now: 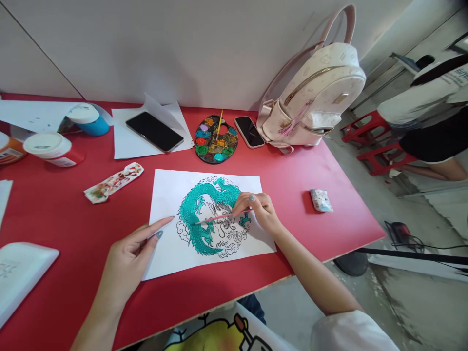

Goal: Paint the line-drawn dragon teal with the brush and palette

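A white sheet of paper [164,195] lies on the red table, printed with a round dragon drawing [190,209]. Teal paint covers most of the dragon's body; its head and the clouds around it are white with black outlines. My right hand [258,209] is closed on a thin pink paintbrush [219,216], whose tip rests at the painted body on the drawing's left. At the sheet's left edge, my left hand [133,253] holds the paper, thumb and forefinger reaching over it and the other fingers curled.
Behind the sheet are a paint palette [209,152] with a brush on it, a phone [249,131], a larger phone [154,131] and a backpack [314,97]. Paint jars [54,148] and a stained strip [115,183] lie left. A small packet [321,200] sits right; people sit beyond.
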`<state>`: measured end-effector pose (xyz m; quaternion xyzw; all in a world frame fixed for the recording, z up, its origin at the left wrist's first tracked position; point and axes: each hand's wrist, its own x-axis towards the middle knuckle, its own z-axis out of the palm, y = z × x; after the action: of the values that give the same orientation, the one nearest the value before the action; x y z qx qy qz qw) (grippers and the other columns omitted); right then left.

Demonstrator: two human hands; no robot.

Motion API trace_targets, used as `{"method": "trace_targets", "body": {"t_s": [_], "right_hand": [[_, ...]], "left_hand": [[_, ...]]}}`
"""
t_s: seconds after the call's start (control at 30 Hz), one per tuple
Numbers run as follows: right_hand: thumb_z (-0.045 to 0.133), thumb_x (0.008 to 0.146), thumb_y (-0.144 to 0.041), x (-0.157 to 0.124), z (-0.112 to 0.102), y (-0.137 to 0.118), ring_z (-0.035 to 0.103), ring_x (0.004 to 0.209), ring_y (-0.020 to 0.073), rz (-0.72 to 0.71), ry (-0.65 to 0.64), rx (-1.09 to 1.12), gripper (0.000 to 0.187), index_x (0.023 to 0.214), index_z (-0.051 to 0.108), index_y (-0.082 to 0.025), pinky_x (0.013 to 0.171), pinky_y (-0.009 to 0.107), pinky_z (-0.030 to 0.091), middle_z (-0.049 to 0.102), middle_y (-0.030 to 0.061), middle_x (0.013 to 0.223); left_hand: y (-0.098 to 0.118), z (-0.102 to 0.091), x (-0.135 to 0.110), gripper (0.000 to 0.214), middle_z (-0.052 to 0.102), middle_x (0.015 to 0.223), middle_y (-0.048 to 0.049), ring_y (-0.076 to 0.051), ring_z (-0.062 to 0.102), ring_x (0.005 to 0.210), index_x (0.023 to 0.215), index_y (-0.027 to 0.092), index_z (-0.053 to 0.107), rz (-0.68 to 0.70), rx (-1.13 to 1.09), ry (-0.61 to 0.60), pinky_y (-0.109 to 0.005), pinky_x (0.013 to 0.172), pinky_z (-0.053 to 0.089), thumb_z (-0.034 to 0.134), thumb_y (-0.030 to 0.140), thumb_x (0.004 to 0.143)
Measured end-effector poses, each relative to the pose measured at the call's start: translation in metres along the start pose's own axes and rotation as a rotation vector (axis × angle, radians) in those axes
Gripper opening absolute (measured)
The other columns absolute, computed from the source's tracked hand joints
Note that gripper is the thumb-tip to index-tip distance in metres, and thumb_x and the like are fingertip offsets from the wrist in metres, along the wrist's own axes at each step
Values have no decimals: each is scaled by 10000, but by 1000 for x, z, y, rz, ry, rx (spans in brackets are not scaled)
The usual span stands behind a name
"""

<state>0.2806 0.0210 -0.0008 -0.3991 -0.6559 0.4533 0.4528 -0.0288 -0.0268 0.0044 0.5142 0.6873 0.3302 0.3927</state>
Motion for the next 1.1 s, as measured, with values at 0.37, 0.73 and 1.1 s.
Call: {"method": "trace_targets", "body": {"t_s": [0.37, 0.73, 1.1], "right_hand": [[350, 1115, -627, 0, 2, 2, 668, 702, 207, -41, -6, 14, 762, 705, 854, -229, 740, 346, 552, 763, 82, 674], [304, 1119, -633, 0, 1, 1, 678, 721, 211, -49, -14, 25, 789, 750, 861, -212, 761, 356, 554, 780, 95, 737], [323, 1113, -643, 0, 1, 2, 706, 783, 224, -55, -45, -19, 759, 788, 865, -223, 812, 366, 566, 790, 88, 764]], "left_hand": [[5, -1, 0, 418, 842, 1164, 18, -216, 775, 1091, 1163, 315, 859, -45, -32, -20, -162, 790, 597, 630, 453, 843], [3, 0, 0, 411, 849, 1124, 20, -204, 775, 1094, 1166, 317, 856, -54, -45, -21, -151, 814, 587, 628, 443, 849], [3, 2, -1, 431, 850, 1130, 0, -214, 793, 999, 1150, 304, 860, -20, 11, 24, -183, 777, 612, 633, 502, 842]]}}
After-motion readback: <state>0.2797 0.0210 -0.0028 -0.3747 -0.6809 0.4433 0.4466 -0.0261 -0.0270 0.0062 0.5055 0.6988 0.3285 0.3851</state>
